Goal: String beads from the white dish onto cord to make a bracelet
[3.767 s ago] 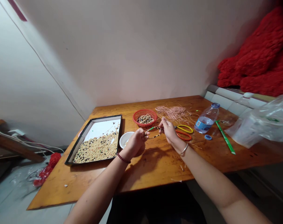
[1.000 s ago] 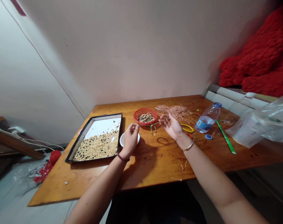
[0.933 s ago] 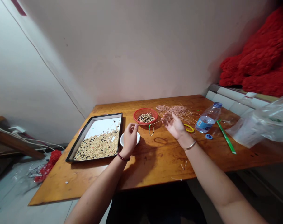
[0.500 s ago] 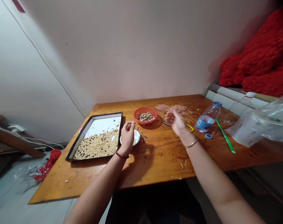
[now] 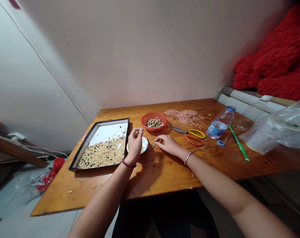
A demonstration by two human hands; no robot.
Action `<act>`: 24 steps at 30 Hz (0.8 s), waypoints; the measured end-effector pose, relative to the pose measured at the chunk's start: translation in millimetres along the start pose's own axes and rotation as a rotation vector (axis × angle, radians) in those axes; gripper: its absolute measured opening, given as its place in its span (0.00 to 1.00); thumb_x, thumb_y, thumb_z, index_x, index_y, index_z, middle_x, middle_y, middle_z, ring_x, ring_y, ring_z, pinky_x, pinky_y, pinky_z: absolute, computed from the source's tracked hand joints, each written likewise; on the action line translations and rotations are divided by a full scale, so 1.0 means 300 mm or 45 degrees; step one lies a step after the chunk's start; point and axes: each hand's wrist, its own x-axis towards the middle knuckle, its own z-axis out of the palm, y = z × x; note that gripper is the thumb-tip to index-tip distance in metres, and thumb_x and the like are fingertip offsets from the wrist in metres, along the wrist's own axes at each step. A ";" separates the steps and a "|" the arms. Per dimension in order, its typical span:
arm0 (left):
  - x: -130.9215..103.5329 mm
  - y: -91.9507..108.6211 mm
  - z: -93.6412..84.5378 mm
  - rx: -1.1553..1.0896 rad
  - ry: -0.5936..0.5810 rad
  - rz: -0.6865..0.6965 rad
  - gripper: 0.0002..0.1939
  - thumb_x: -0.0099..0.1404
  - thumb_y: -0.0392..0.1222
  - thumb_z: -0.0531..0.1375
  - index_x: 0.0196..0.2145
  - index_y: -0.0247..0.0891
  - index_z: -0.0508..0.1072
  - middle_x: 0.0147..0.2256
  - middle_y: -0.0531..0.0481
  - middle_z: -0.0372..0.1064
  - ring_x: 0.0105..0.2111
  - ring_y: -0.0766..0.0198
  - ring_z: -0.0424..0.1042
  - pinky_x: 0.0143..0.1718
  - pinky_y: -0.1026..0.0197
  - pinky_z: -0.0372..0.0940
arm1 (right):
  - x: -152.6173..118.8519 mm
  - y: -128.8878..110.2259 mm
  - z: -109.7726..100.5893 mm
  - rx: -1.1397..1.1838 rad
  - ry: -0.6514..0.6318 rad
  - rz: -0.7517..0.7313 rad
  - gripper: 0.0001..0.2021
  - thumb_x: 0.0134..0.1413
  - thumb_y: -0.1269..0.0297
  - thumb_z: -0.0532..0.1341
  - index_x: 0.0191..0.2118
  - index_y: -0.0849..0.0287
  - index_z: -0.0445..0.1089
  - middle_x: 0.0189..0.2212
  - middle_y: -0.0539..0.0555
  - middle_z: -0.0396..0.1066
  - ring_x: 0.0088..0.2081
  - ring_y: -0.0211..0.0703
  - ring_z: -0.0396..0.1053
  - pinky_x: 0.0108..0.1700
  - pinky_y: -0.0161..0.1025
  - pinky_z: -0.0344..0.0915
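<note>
My left hand, fingers pinched together, is raised over the edge of a small white dish. A short string of beads curves between my two hands; its end near my left fingertips is too small to see clearly. My right hand lies low over the table, thumb and fingers closed on the beads. Left of my left hand, a black-rimmed tray holds many cream and dark beads. Just beyond both hands stands a red plastic basket with strung beads in it.
Scissors with yellow and orange handles lie beyond my right hand, near tangled pink cord. Farther right are a water bottle, its blue cap, a green strip and a clear plastic bag. Red yarn is piled behind.
My right hand has come down and left, from open above the scissors to closed on the beads. The scissors now show fully. My left hand has stayed nearly still.
</note>
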 end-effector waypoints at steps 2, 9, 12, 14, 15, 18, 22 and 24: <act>-0.001 -0.001 0.000 0.003 -0.004 0.005 0.13 0.62 0.50 0.58 0.31 0.37 0.70 0.29 0.51 0.67 0.29 0.67 0.65 0.31 0.66 0.59 | -0.006 -0.008 0.014 -0.111 -0.023 -0.132 0.06 0.54 0.67 0.60 0.36 0.57 0.75 0.37 0.54 0.75 0.40 0.43 0.69 0.46 0.41 0.62; -0.002 -0.002 0.001 0.022 -0.011 0.011 0.13 0.62 0.51 0.58 0.31 0.37 0.70 0.28 0.51 0.66 0.28 0.67 0.64 0.31 0.66 0.58 | -0.016 -0.014 0.040 -0.270 -0.186 -0.289 0.11 0.55 0.73 0.58 0.41 0.55 0.75 0.45 0.54 0.74 0.50 0.44 0.66 0.52 0.44 0.55; -0.002 0.000 0.003 0.012 0.000 -0.004 0.12 0.62 0.50 0.58 0.31 0.37 0.69 0.28 0.52 0.66 0.28 0.67 0.63 0.31 0.66 0.58 | -0.020 -0.029 0.037 -0.338 -0.237 -0.288 0.11 0.56 0.71 0.57 0.43 0.57 0.74 0.43 0.57 0.75 0.50 0.44 0.66 0.52 0.45 0.53; -0.002 0.003 0.003 0.011 -0.002 -0.001 0.12 0.62 0.49 0.58 0.31 0.37 0.69 0.28 0.52 0.66 0.28 0.67 0.63 0.31 0.66 0.58 | -0.020 -0.041 0.029 -0.386 -0.249 -0.295 0.11 0.57 0.70 0.57 0.41 0.58 0.75 0.41 0.58 0.75 0.49 0.45 0.66 0.52 0.45 0.51; -0.003 0.004 0.003 0.013 -0.006 0.002 0.12 0.62 0.49 0.58 0.31 0.37 0.69 0.28 0.51 0.66 0.28 0.67 0.63 0.31 0.66 0.58 | -0.020 -0.045 0.023 -0.416 -0.252 -0.295 0.10 0.57 0.69 0.56 0.40 0.59 0.75 0.39 0.58 0.76 0.48 0.45 0.66 0.53 0.45 0.50; -0.006 0.006 0.004 0.028 -0.022 0.001 0.13 0.62 0.50 0.58 0.31 0.37 0.69 0.28 0.51 0.66 0.29 0.67 0.63 0.31 0.66 0.58 | -0.017 -0.048 0.003 -0.546 -0.241 -0.246 0.11 0.58 0.66 0.56 0.33 0.60 0.76 0.35 0.58 0.76 0.42 0.44 0.69 0.51 0.44 0.49; -0.011 0.002 0.010 0.075 -0.078 0.011 0.14 0.62 0.51 0.57 0.30 0.37 0.69 0.27 0.51 0.66 0.28 0.66 0.63 0.30 0.66 0.57 | -0.012 -0.030 -0.016 -0.666 -0.223 -0.114 0.13 0.58 0.60 0.57 0.29 0.60 0.76 0.30 0.59 0.76 0.36 0.44 0.70 0.47 0.43 0.51; -0.013 -0.002 0.013 0.122 -0.108 0.017 0.14 0.62 0.51 0.57 0.30 0.37 0.70 0.27 0.51 0.67 0.28 0.66 0.64 0.30 0.66 0.57 | -0.010 -0.022 -0.019 -0.658 -0.227 -0.074 0.13 0.56 0.58 0.59 0.27 0.58 0.75 0.28 0.58 0.76 0.34 0.45 0.70 0.46 0.42 0.52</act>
